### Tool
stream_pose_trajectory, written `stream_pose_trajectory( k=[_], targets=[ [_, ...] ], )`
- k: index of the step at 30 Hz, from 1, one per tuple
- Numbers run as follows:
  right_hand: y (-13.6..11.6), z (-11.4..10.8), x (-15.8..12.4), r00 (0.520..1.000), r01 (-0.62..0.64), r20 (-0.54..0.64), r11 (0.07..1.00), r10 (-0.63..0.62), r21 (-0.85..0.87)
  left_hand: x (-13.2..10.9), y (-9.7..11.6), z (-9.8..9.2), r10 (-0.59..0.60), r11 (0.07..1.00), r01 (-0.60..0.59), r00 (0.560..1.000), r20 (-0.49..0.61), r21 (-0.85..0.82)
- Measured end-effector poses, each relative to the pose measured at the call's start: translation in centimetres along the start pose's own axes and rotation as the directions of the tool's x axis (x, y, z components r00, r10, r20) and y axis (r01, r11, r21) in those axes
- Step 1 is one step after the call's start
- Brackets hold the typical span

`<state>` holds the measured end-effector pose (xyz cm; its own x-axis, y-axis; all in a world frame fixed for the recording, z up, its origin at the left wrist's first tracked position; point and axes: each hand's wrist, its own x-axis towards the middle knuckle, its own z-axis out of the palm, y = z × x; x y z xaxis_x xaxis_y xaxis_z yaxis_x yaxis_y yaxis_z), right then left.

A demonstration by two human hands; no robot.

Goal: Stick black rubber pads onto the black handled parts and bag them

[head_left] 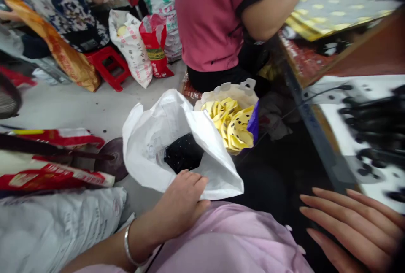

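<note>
My left hand [185,199], with a silver bangle on its wrist, grips the near rim of a white woven sack [218,171]. The sack's mouth gapes open, and small black pieces [184,152] lie inside it. At the lower right my right hand [351,222] is spread with its fingers apart and holds nothing. It is beside the worktable, where black items [376,117] rest on a white surface. Just behind the white sack is another bag, filled with yellow pieces with dark dots [237,125].
A person in a dark pink shirt [209,20] sits ahead, an arm over yellow-grey sheets [338,11]. Another person in a patterned top [53,3] is at the upper left, near a red stool [109,64]. Filled sacks [131,45] stand behind; more sacks [63,222] lie left.
</note>
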<state>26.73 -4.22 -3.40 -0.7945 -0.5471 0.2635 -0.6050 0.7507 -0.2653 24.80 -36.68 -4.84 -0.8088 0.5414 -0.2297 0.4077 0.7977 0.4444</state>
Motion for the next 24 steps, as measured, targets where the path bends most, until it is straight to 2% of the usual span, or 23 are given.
stream_pose_trajectory(
  k=[2,3,6,7,8,10,13,15,17,19,21,23,24],
  targets=[
    [-0.8,-2.3,-1.4,0.999,-0.024,0.041,0.995,0.028,-0.096,-0.3,-0.5,-0.3,0.095,0.994,-0.088,0.988,-0.121,0.062],
    [-1.4,-3.7,-2.0,0.996,-0.077,0.025,0.988,0.081,-0.136,-0.3,-1.0,-0.5,0.158,0.985,-0.142,0.971,-0.181,0.098],
    [-2.8,-8.0,-3.8,0.961,-0.272,-0.113,0.939,0.252,-0.211,1.5,-3.1,-0.7,0.387,0.922,-0.363,0.85,-0.356,0.135],
    [-2.9,-9.2,-4.7,0.935,-0.347,-0.17,0.906,0.312,-0.242,2.7,-3.5,-0.8,0.441,0.897,-0.422,0.834,-0.333,0.131],
    [-3.0,-10.3,-5.9,0.894,-0.437,-0.234,0.857,0.381,-0.274,4.1,-3.5,-1.0,0.509,0.858,-0.499,0.797,-0.325,0.12],
    [-3.2,-11.8,-9.0,0.797,-0.595,-0.357,0.734,0.487,-0.327,6.8,-2.0,-1.6,0.627,0.772,-0.626,0.721,-0.294,0.11],
    [-3.6,-12.1,-14.0,0.673,-0.739,-0.45,0.556,0.587,-0.381,10.0,3.9,-3.2,0.775,0.627,-0.764,0.593,-0.216,0.152],
    [-3.9,-11.5,-16.7,0.615,-0.787,-0.454,0.463,0.645,-0.409,11.8,9.2,-3.7,0.848,0.53,-0.825,0.51,-0.145,0.195],
    [-4.1,-10.6,-18.6,0.552,-0.825,-0.451,0.38,0.702,-0.418,13.6,14.6,-3.4,0.9,0.431,-0.874,0.435,-0.032,0.225],
    [-4.1,-9.9,-19.7,0.473,-0.864,-0.461,0.294,0.751,-0.409,15.3,19.6,-2.1,0.923,0.351,-0.902,0.378,0.066,0.253],
    [-4.0,-9.5,-20.2,0.391,-0.894,-0.466,0.207,0.793,-0.397,16.8,23.7,-0.1,0.929,0.301,-0.906,0.349,0.123,0.296],
    [-3.7,-9.3,-20.4,0.333,-0.907,-0.46,0.148,0.823,-0.393,18.0,26.8,2.0,0.93,0.262,-0.904,0.33,0.16,0.337],
    [-3.5,-9.2,-20.4,0.321,-0.909,-0.449,0.138,0.834,-0.393,18.5,27.9,3.0,0.929,0.25,-0.903,0.325,0.175,0.35]
  ],
)
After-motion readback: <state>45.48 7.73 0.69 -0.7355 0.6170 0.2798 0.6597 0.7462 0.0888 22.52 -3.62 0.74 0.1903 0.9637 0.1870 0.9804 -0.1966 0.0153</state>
